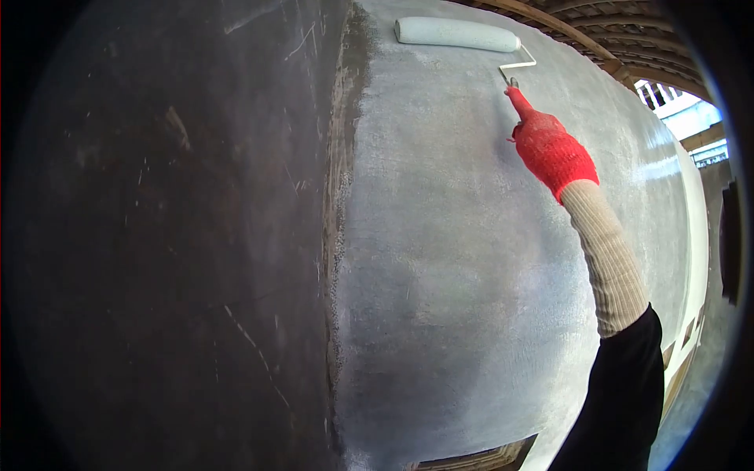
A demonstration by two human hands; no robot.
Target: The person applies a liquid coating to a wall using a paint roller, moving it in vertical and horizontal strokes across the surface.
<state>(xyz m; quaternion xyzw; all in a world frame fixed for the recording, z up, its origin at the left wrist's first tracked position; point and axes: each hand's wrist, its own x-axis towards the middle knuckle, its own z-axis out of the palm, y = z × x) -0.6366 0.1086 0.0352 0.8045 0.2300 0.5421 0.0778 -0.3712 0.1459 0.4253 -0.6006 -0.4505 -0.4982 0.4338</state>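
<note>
My right hand (554, 147), in a red knitted glove, is closed round the handle of a paint roller (458, 34). One finger stretches along the handle toward the bent wire frame. The roller's pale sleeve lies level against the upper part of a grey wall (455, 212), which has patchy, whitish, wet-looking areas. My right arm reaches up from the lower right in a beige ribbed cuff and a black sleeve. My left hand is out of view.
A dark, scratched wall (173, 235) fills the left side and meets the grey wall at a rough vertical corner. Wooden roof beams (561, 27) show at the upper right. A wooden frame (479, 458) sits at the bottom.
</note>
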